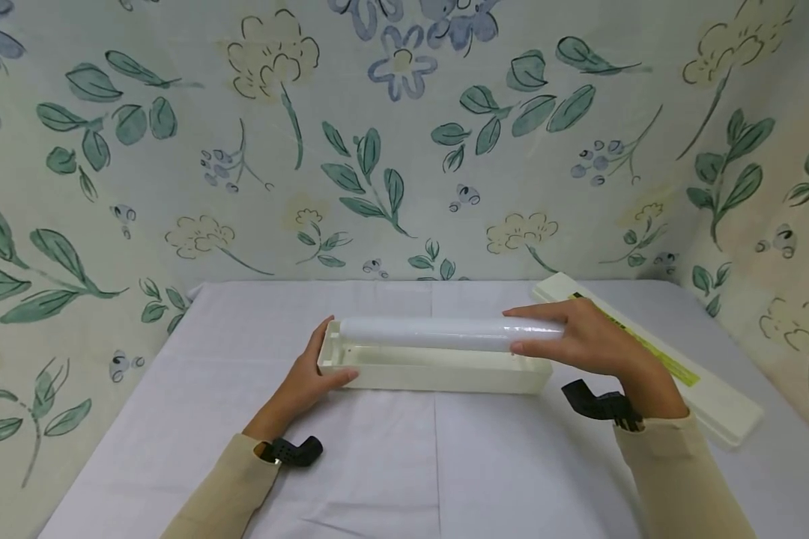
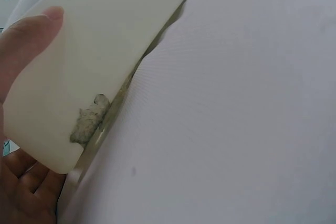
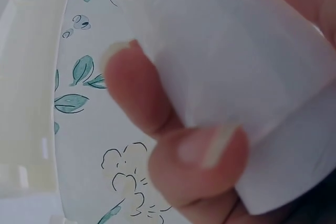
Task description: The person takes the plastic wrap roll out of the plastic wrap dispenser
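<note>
A long cream-coloured open box lies across the table. My left hand grips its left end, thumb on the front wall and fingers round behind. In the left wrist view the thumb presses the box's pale wall, which has a rough grey patch low down. My right hand holds the right end of a white, glossy roll of cling film, fingers on the far side and thumb on the near side. The roll lies along the back of the box, its left end at the box's left end. Curled fingertips show round the roll in the right wrist view.
A long cream lid with a yellow-green label lies slantwise on the right, partly behind my right hand and forearm. White cloth covers the table. A floral curtain hangs behind and at both sides.
</note>
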A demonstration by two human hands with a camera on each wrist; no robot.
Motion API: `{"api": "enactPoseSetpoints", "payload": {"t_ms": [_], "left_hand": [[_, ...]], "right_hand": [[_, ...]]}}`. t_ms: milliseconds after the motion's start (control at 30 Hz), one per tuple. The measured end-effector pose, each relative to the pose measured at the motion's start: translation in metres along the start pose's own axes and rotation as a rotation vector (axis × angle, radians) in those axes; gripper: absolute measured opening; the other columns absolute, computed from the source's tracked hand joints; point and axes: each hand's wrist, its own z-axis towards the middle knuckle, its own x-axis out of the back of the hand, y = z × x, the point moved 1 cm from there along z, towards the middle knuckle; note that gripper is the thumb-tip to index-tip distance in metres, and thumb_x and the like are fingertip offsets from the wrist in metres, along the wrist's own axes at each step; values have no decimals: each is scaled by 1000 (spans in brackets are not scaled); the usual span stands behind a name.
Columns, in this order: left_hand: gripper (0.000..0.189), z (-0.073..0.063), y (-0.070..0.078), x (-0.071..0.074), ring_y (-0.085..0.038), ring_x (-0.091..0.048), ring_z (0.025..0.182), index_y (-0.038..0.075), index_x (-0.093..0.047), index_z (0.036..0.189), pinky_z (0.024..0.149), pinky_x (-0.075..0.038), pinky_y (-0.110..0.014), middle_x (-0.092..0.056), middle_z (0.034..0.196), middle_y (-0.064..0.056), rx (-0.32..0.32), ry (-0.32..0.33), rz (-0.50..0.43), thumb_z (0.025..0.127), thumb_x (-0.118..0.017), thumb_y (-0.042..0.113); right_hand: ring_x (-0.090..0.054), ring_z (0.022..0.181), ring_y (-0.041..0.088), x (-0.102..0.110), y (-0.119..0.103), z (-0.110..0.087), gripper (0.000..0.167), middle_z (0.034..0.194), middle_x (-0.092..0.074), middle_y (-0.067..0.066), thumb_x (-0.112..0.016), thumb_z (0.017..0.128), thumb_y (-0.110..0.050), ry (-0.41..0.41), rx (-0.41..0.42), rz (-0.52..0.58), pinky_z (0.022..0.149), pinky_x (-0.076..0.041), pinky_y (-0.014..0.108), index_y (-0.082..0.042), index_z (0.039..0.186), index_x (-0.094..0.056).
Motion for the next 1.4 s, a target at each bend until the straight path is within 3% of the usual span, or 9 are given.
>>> {"api": "enactPoseSetpoints", "payload": {"t_ms": [167,400,867,1233,1400], "left_hand": [[102,-1,1,0,-27,-48,120,28,-13,154,100,-36,-55,-46,141,-3,9,-9,15,78,-80,39],[99,1,2,3,-28,-45,120,34,-14,153,100,-33,-57,-44,141,-4,13,-5,-8,79,-80,36],[102,-1,5,3,-29,-44,125,32,-12,154,102,-34,-58,-41,145,-5,32,-6,11,77,-79,40],[103,-3,3,5,-29,-43,127,32,-12,154,104,-32,-57,-41,144,-6,37,4,22,77,-80,41],[104,1,2,3,-29,-43,127,33,-12,154,104,-33,-58,-41,144,-5,38,-7,12,76,-80,43]], "right_hand": [[-59,82,20,0,0,-1,52,105,-69,1,-76,81,-43,0,-33,-27,62,-51,30,-19,126,-66],[-58,82,21,3,-2,1,52,104,-68,3,-78,80,-42,24,-39,-25,61,-52,30,-20,126,-66],[-59,91,24,8,-1,-1,52,116,-65,8,-76,81,-44,48,-94,-14,67,-53,32,-20,127,-66],[-58,80,27,6,4,1,53,118,-62,14,-75,83,-43,87,-129,-32,59,-51,34,-19,129,-64],[-60,86,30,6,4,1,56,123,-59,17,-74,82,-46,88,-171,-36,64,-53,37,-20,131,-63]]}}
